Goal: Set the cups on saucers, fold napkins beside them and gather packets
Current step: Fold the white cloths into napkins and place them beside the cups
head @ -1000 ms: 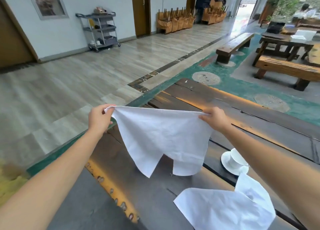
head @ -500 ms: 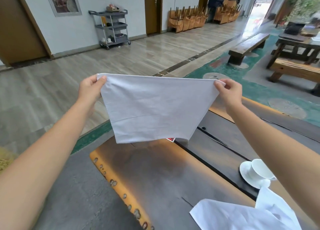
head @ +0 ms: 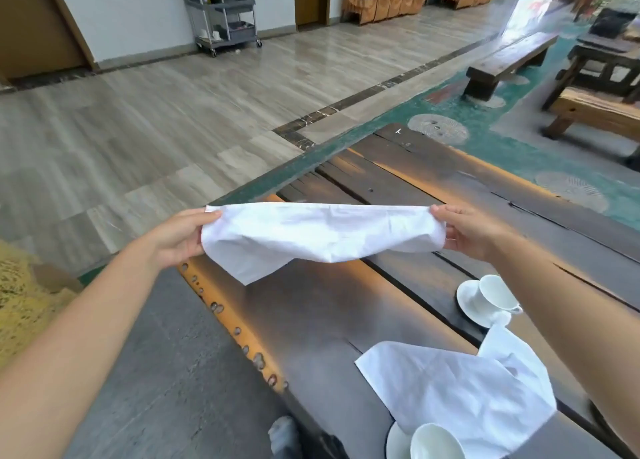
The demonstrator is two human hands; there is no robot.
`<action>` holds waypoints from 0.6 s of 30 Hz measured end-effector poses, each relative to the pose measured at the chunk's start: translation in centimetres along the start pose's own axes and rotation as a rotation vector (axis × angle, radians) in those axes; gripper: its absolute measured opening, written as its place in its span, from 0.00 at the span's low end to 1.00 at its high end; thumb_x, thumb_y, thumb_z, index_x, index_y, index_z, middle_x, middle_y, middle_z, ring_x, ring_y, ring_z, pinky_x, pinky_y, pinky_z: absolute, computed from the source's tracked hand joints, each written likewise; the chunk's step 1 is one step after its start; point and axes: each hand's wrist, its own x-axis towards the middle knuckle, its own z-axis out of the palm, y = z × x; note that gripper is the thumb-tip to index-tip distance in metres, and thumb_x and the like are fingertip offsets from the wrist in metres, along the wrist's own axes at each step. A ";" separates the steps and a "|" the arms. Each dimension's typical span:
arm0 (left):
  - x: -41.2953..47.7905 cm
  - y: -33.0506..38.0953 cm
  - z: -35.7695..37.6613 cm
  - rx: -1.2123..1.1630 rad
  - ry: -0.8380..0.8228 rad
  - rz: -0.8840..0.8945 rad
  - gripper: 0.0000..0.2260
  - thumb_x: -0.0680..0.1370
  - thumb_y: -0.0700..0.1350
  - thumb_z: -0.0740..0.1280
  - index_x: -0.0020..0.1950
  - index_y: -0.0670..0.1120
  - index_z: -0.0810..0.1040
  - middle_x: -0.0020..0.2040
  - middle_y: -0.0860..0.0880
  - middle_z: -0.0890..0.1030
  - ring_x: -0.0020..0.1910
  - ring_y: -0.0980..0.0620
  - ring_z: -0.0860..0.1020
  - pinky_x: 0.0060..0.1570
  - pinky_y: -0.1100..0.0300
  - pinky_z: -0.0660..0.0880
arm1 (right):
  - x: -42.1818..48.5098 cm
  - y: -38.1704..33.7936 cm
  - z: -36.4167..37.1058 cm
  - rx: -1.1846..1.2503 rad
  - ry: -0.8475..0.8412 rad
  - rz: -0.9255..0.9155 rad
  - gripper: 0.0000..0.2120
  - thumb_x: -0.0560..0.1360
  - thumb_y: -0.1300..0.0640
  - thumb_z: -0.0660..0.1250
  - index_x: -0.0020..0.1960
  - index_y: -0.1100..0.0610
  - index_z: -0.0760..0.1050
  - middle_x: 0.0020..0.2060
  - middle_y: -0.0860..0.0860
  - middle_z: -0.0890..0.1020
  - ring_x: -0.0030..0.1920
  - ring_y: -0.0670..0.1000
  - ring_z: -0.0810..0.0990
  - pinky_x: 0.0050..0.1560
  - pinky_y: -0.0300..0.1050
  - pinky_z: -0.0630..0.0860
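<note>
I hold a white napkin [head: 318, 237] stretched level above the dark wooden table [head: 346, 320]. My left hand [head: 180, 237] pinches its left end and my right hand [head: 467, 232] pinches its right end; a loose corner droops at the lower left. A second white napkin [head: 460, 389] lies unfolded on the table at the lower right. Beyond it, a white cup [head: 497, 292] rests on its saucer [head: 467, 303], tipped sideways. Another white cup [head: 436, 441] on a saucer [head: 396, 441] shows at the bottom edge. No packets are visible.
The table's near edge with an orange, pitted rim [head: 235, 323] runs diagonally on my left. Wooden benches [head: 509, 60] and another table [head: 609, 64] stand at the far right. A grey service cart [head: 225, 12] stands by the back wall.
The napkin hung upright as a flat sheet between my raised hands; both hands have since dropped lower and the cloth now lies doubled over, nearly level above the table.
</note>
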 end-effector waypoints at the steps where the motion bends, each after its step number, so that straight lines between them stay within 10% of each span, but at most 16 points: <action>1: -0.4 -1.1 -0.3 0.006 -0.025 -0.041 0.08 0.80 0.42 0.60 0.54 0.46 0.78 0.41 0.52 0.86 0.37 0.56 0.84 0.32 0.62 0.81 | -0.5 0.9 -0.4 -0.026 -0.044 0.039 0.10 0.79 0.51 0.63 0.51 0.56 0.78 0.38 0.49 0.85 0.36 0.45 0.83 0.37 0.37 0.80; 9: -3.2 -11.6 -1.3 0.178 -0.156 -0.376 0.16 0.73 0.47 0.68 0.60 0.46 0.79 0.57 0.47 0.83 0.49 0.51 0.83 0.43 0.58 0.82 | -4.1 9.0 -1.7 0.006 -0.265 0.367 0.13 0.71 0.52 0.68 0.50 0.58 0.82 0.44 0.53 0.85 0.43 0.50 0.85 0.42 0.42 0.82; 18: -1.5 -16.9 -0.2 0.225 -0.015 -0.451 0.09 0.79 0.45 0.65 0.57 0.47 0.79 0.51 0.47 0.85 0.49 0.50 0.84 0.47 0.55 0.79 | -3.4 13.3 -1.8 0.039 -0.220 0.462 0.10 0.69 0.53 0.71 0.48 0.56 0.82 0.44 0.52 0.85 0.45 0.50 0.84 0.48 0.45 0.82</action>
